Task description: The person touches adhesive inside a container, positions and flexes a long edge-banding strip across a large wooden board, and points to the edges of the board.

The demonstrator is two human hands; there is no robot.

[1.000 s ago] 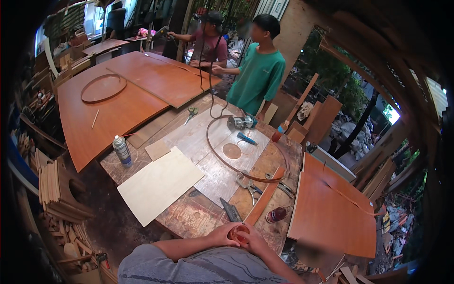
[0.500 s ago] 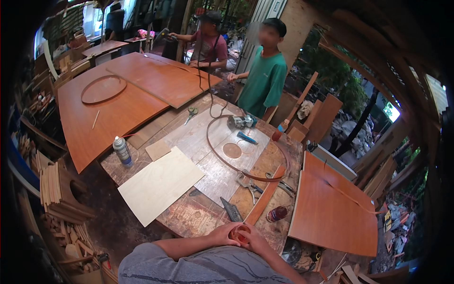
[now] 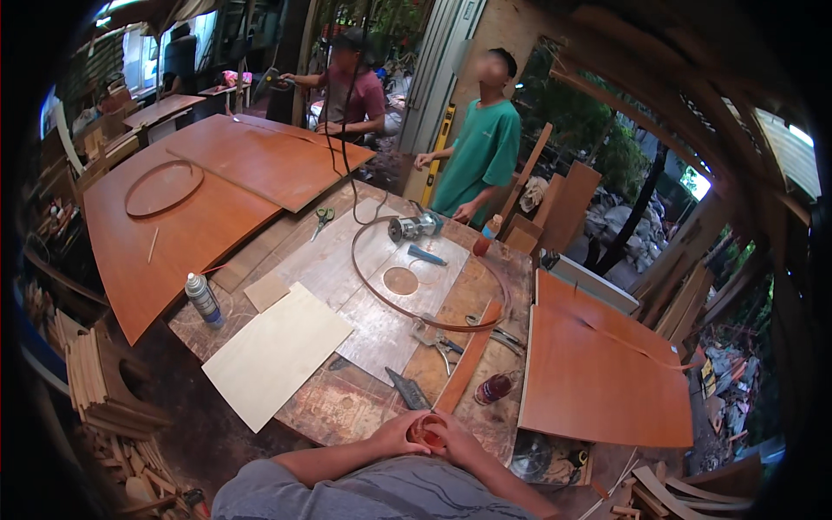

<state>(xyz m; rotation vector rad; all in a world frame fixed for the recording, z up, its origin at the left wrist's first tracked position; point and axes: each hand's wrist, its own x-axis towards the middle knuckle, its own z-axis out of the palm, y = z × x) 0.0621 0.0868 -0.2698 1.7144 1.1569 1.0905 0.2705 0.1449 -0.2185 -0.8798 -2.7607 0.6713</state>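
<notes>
Close to my body, at the near edge of the workbench (image 3: 364,414), my left hand (image 3: 397,436) and my right hand (image 3: 458,440) are both closed around a round, reddish, hollow-looking object (image 3: 425,432). Its exact kind is hard to make out. Just beyond my hands lie a long reddish wood strip (image 3: 469,357) and a dark angular tool (image 3: 407,389). A dark red bottle (image 3: 493,389) lies to the right of them. Pliers (image 3: 448,348) rest farther up, beside a large hoop of brown edging strip (image 3: 362,276).
A power tool (image 3: 414,227), scissors (image 3: 322,222), a spray can (image 3: 204,300) and a pale plywood sheet (image 3: 276,357) are on the bench. Large orange-brown panels (image 3: 165,247) flank it left and right. A person in green (image 3: 479,156) and one in maroon (image 3: 354,100) stand across.
The view has shifted, so the bench and panels appear farther left. The person in green has tilted their head back, and a hand now shows near the bench. My hands keep their hold.
</notes>
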